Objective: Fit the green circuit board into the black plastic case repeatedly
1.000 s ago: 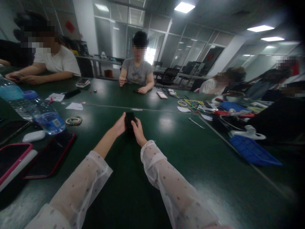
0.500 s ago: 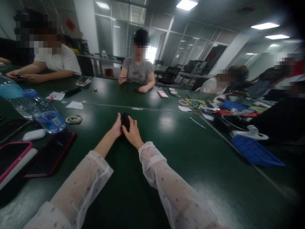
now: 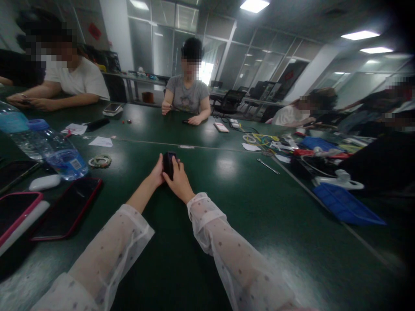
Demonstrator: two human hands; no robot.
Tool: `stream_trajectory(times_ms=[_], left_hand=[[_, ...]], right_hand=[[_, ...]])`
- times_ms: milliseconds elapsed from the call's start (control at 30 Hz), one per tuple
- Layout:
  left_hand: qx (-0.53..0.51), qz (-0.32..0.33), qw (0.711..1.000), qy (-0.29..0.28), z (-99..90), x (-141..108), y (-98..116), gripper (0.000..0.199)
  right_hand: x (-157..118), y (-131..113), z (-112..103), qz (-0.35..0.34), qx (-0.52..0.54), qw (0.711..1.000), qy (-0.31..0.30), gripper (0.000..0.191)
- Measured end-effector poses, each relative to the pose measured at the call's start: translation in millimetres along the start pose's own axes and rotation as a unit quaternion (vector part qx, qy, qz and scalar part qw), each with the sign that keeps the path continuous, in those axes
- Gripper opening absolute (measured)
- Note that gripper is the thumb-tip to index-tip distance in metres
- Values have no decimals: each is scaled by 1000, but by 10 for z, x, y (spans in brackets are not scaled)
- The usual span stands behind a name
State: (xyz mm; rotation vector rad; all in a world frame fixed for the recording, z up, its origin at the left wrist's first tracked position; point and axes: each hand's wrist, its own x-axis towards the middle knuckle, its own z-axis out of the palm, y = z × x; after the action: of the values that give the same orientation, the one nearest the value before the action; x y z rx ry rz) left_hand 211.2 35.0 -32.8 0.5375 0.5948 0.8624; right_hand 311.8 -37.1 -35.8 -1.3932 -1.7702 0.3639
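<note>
The left hand (image 3: pixel 158 172) holds a small black thing (image 3: pixel 167 165) along its left side. The right hand (image 3: pixel 178 179) wraps its right and lower side, with fingers resting on its face. So both hands are grasping the same thing. It is near the middle of the green tabletop (image 3: pixel 240 190), well in from the near edge (it is too dark to tell what it is, or if it touches the top).

To hold it well, the left hand should be the steady one, while the right fingers press softly and move just a little. Squeezing too hard might make it slip. Keeping it low would make any drop a small one.

Toward the left edge stands a bottle with a blue cap (image 3: pixel 61 151), which seems to have water in its lower part. Just beside it is a bottle with a light blue label (image 3: pixel 14 123); how full is hard to tell. Nearer lies a small white case (image 3: pixel 44 182), its inside hidden. Toward the right edge is a blue tray (image 3: pixel 348 204); what it holds cannot be told.
</note>
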Motion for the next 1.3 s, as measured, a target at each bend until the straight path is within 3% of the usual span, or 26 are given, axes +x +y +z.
stream_trajectory(times_ms=[133, 300, 433, 500, 700, 833, 933, 1067, 1167, 1300], left_hand=[[-3, -3, 1000, -8, -25, 22, -4, 71], [-7, -4, 1000, -18, -77, 59, -6, 68], [-24, -3, 1000, -18, -114, 99, -7, 67], [-44, 22, 999, -18, -119, 114, -17, 66], [-19, 53, 997, -49, -40, 73, -65, 60], [12, 44, 998, -44, 24, 51, -80, 57], [22, 29, 999, -4, 51, 104, -88, 58], [59, 41, 994, 78, 78, 197, -108, 50], [117, 92, 982, 119, 96, 200, -119, 36], [239, 193, 941, 143, 147, 144, -96, 37]], right_hand=[[1, -19, -10, -5, -43, 999, -7, 73], [-13, -44, -29, -17, -24, 1000, -7, 71], [11, 1, -28, -33, 72, 997, 22, 67], [44, 60, -19, -8, 153, 987, 54, 59], [154, 209, -34, 170, 349, 920, 56, 50], [183, 203, -74, 229, 490, 840, 31, 44], [204, 198, -85, 242, 573, 783, 3, 33], [241, 210, -72, 269, 626, 731, 23, 22], [249, 202, -55, 285, 639, 712, 57, 21], [239, 186, -23, 301, 615, 723, 98, 27]])
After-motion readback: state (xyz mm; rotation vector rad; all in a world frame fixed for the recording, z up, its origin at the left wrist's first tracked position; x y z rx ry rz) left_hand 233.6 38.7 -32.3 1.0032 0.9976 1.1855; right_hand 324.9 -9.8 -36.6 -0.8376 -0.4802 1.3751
